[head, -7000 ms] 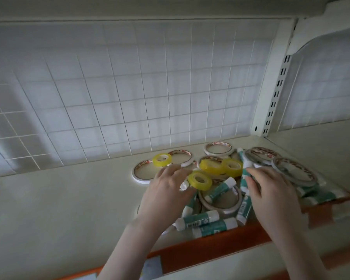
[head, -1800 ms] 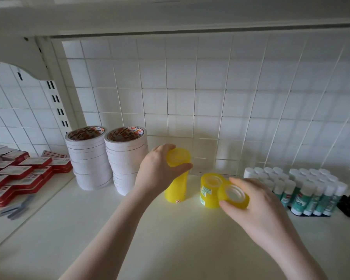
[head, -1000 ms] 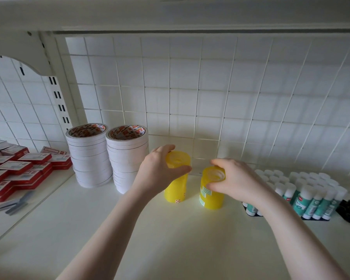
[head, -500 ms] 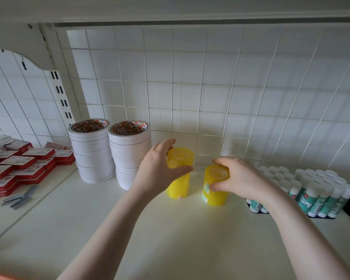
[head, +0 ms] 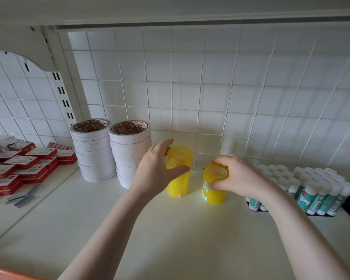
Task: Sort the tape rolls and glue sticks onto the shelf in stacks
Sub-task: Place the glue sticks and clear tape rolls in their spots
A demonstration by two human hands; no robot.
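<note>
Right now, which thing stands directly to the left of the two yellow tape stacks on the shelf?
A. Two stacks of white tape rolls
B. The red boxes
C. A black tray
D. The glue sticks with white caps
A: the two stacks of white tape rolls stand just left of the yellow tape stacks, which the left hand and the right hand hold; the glue sticks stand to the right.

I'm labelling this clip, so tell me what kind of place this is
Probably a stationery shop's display shelf: a wire grid back panel, stacks of white tape rolls, rows of glue sticks and piled red boxes look like retail stock.
</note>
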